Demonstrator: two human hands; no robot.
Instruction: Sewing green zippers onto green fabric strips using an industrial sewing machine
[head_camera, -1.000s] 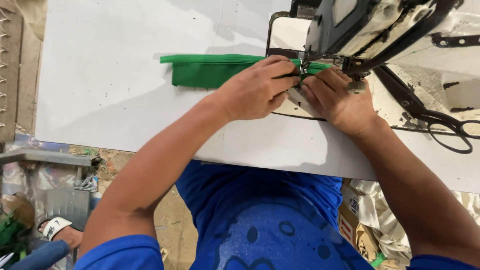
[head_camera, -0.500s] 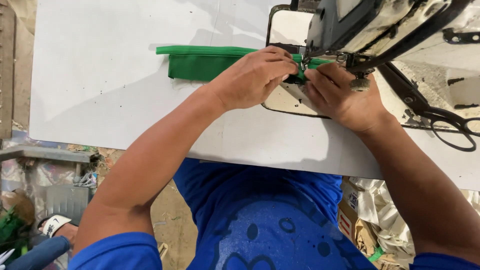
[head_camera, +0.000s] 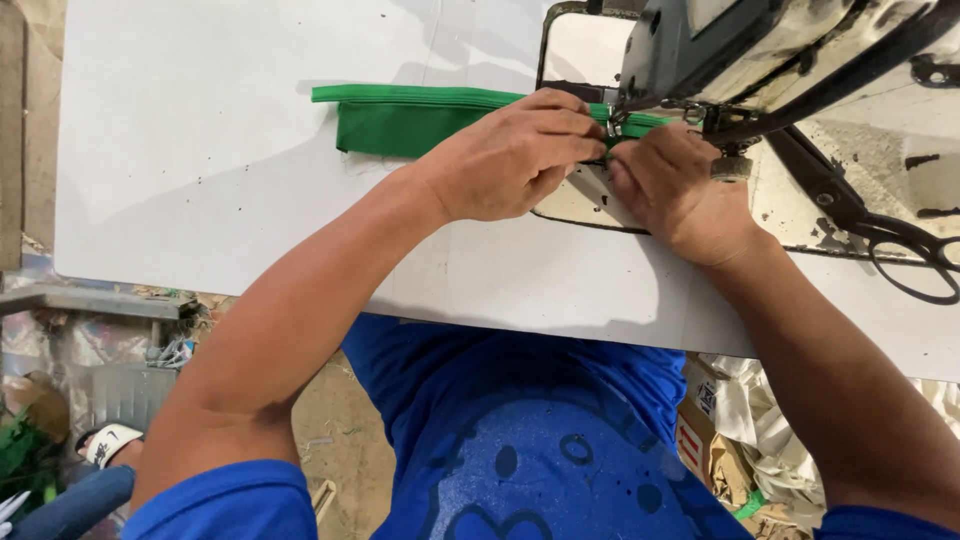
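Since a second ago the green fabric (head_camera: 400, 118) has slid a little rightward on the white table (head_camera: 200, 200), both the left hand (head_camera: 515, 155) and right hand (head_camera: 675, 190) keeping their fingers pinched on its end under the sewing machine (head_camera: 770, 50), scissors (head_camera: 880, 235) lying far right.

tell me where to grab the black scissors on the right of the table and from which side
Take the black scissors by the loop handle at the right end, coming from the right edge of the white table. They lie flat with the handle loop free and open, while the blade end runs up under the sewing machine, close beside the right hand.
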